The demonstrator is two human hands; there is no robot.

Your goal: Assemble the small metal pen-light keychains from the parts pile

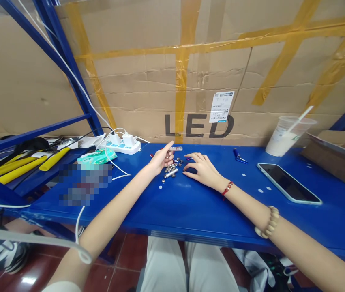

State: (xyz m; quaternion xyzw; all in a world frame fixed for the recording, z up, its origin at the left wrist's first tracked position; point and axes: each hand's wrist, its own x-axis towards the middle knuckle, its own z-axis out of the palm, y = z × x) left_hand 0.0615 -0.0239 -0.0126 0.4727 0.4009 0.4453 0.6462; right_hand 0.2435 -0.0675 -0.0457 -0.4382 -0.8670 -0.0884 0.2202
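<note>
My left hand (161, 158) is closed around a small clear tube (176, 149) with reddish marks, its end sticking out past the fingers to the right. Below that hand lies a pile of small round metal pieces (169, 167). A short silver cylinder (170, 173) rests at the near side of the pile. To the right, my right hand (202, 167) hovers or rests low over the blue table, fingers curved and apart, with nothing visible in it. A small dark blue piece (189, 158) lies by its fingertips.
A power strip (123, 147) with white plugs and a green tissue pack (97, 158) are at the left. On the right are a blue penlike item (239, 156), a phone (288, 182), a drink cup (281, 136) and an open carton (336, 156). A large cardboard box (142, 89) stands behind.
</note>
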